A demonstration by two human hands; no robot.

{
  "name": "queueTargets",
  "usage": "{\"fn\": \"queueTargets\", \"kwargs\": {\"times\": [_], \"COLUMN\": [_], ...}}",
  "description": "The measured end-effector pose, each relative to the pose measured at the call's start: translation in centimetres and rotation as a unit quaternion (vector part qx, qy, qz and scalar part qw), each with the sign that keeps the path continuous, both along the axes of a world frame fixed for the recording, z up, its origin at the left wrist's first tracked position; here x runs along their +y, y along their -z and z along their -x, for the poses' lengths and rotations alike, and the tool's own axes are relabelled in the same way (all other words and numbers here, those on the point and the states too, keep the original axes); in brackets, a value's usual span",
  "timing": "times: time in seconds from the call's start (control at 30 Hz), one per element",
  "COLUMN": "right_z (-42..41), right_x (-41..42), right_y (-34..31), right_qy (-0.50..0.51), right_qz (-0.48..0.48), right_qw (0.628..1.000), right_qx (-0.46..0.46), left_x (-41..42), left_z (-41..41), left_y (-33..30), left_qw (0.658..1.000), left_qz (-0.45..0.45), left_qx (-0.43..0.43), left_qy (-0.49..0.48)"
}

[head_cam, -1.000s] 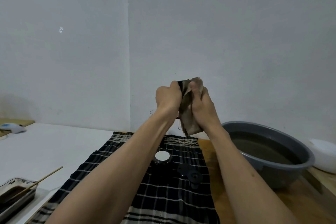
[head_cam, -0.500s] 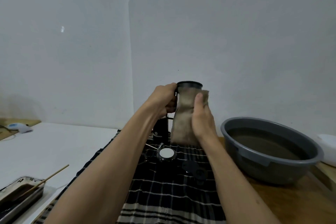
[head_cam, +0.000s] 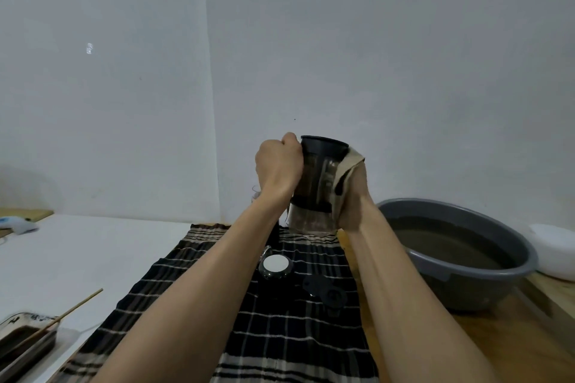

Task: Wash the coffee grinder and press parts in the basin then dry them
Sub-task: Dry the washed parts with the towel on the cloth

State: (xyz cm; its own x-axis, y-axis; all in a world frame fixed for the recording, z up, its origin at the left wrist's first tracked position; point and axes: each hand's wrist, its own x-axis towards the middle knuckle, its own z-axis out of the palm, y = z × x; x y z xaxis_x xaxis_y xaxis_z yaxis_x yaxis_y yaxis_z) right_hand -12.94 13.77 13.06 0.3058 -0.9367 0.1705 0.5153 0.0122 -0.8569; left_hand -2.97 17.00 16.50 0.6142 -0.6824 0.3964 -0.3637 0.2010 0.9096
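Press carafe held up over the checked cloth, rag against its side.

My left hand grips the French press carafe at its left side, fist closed, presumably on the handle, which is hidden. My right hand presses a beige rag to the right wall, fingers wrapped around. Below, on the black checked cloth, lie a round lid with white centre and a black part. Grey basin of murky water at right. No readable writing anywhere.
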Motion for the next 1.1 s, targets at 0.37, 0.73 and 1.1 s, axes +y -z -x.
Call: {"fn": "queueTargets", "kwargs": {"times": [0.37, 0.73, 1.1], "right_z": [-1.7, -4.5, 0.7], "right_x": [2.4, 3.7, 4.1], "right_y": [3.7, 3.7, 2.2], "right_qy": [0.254, 0.221, 0.066], "right_qz": [0.189, -0.138, 0.127], "right_qw": [0.882, 0.961, 0.971], "right_qx": [0.35, -0.093, 0.192], "left_x": [-2.1, -1.9, -1.0], "left_z": [-1.8, -0.1, -1.2], "left_y": [-1.8, 1.2, 1.5], "left_qw": [0.974, 0.912, 0.884], "left_qz": [0.073, 0.111, 0.057], "left_qx": [0.198, 0.375, 0.464], "left_qy": [-0.087, -0.121, 0.017]}}
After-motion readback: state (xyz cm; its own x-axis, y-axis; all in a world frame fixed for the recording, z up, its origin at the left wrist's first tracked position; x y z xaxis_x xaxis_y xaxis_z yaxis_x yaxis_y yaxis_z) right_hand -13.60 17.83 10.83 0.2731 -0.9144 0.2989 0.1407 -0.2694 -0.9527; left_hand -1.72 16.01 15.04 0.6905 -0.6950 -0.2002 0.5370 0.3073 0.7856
